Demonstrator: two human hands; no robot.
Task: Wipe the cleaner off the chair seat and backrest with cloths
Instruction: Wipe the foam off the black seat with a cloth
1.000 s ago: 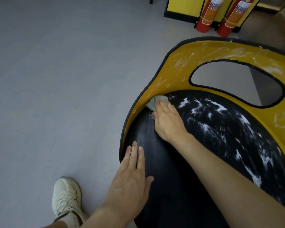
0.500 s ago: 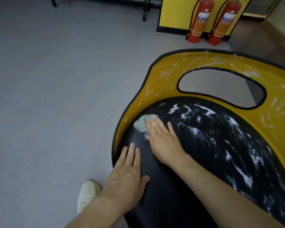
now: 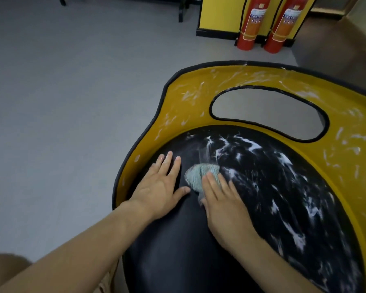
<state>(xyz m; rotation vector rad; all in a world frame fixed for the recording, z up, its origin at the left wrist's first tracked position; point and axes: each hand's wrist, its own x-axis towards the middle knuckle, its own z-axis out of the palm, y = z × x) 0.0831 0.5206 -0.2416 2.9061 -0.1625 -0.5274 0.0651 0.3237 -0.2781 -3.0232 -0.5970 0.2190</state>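
Note:
A black chair seat fills the lower right, its right half streaked with white cleaner. A yellow backrest with an oval cutout curves behind it, also smeared white. My right hand presses a small blue-green cloth flat onto the seat with straight fingers. My left hand lies flat on the seat just left of the cloth, fingers straight. The left part of the seat looks free of streaks.
Two red fire extinguishers stand against a yellow panel at the back. Grey floor spreads to the left. Black furniture legs show at the top. My knee is at the bottom left.
My right hand has slid the cloth from the seat's left rim toward the middle. My left hand has moved forward along the seat's left edge. The view has shifted and my shoe has left it.

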